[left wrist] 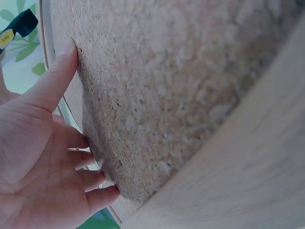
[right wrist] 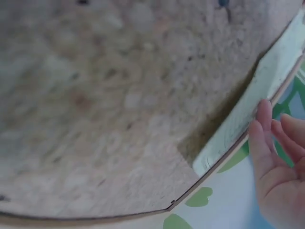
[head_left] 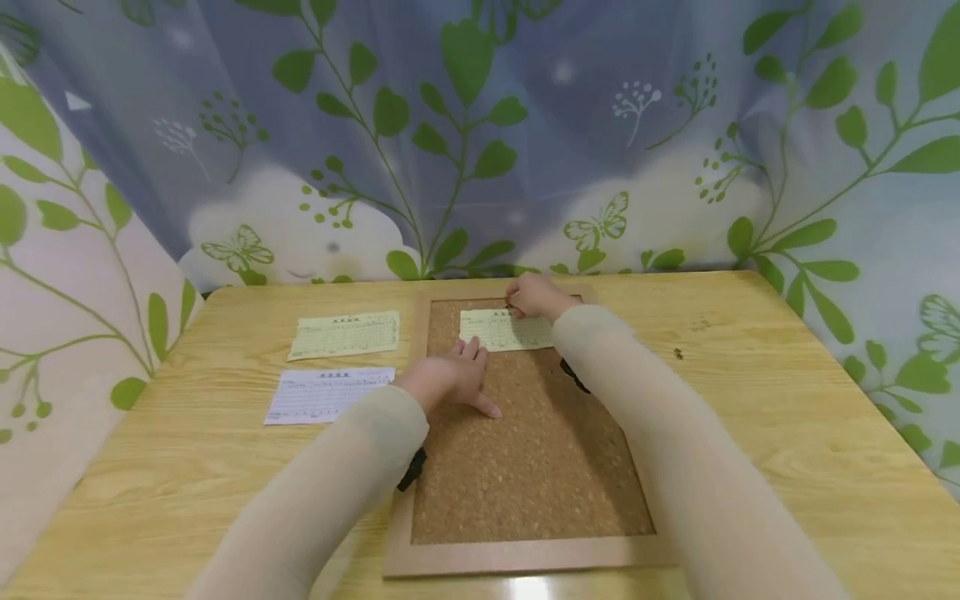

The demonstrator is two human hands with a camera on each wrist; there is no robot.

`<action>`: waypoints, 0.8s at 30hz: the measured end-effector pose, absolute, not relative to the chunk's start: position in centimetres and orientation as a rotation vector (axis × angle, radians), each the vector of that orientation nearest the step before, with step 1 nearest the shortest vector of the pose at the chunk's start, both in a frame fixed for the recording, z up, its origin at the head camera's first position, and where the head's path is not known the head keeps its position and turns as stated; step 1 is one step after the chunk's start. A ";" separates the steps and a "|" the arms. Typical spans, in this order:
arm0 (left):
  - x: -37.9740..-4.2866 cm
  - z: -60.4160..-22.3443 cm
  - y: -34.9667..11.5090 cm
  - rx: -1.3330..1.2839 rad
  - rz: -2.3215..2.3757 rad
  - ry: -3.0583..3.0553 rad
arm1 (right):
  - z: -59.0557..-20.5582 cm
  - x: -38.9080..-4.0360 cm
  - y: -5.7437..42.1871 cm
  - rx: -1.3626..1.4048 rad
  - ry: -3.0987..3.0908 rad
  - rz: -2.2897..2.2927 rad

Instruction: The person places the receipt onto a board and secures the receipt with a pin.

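A printed yellow slip [head_left: 495, 331] lies across the top of the framed cork board [head_left: 525, 467]. My left hand [head_left: 457, 375] lies with straight, spread fingers on the board; its fingertips reach the slip's lower left edge. At the slip's upper edge, my right hand [head_left: 536, 296] has bent fingers and seems to pinch a small dark pin, mostly hidden by the fingertips. In the right wrist view the slip [right wrist: 238, 119] bows slightly off the cork, with the right hand [right wrist: 281, 162] at its outer edge. The left wrist view shows the left hand's thumb [left wrist: 64, 67] against the cork.
Left of the board, another yellow slip [head_left: 345, 335] and a white slip [head_left: 326, 396] lie on the wooden table [head_left: 787, 467]. A few tiny dark pieces [head_left: 678, 354] sit to the right. A leaf-patterned curtain [head_left: 465, 150] hangs behind the table.
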State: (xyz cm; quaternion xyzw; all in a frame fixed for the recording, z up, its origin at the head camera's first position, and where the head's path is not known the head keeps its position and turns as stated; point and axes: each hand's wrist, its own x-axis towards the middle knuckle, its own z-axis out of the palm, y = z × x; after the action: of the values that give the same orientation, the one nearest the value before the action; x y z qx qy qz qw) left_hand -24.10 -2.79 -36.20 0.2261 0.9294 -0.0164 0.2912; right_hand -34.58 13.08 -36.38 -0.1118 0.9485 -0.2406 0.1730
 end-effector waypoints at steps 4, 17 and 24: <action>-23.9 -36.5 -2.6 0.603 -0.023 2.475 | -37.0 -34.6 12.9 -0.331 2.777 -0.636; -24.1 -36.6 -2.6 0.576 -0.035 2.497 | -37.2 -35.6 13.9 -0.174 2.512 -1.095; -24.2 -36.4 -2.8 0.583 -0.034 2.495 | -37.3 -36.0 13.6 -0.092 2.455 -1.153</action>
State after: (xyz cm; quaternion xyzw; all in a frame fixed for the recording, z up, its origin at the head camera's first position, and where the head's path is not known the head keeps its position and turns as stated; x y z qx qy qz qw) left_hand -24.22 -2.84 -36.36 0.2180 0.9331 -0.0129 0.2857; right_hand -35.97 13.55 -37.31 -0.0330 0.8840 -0.4153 0.2123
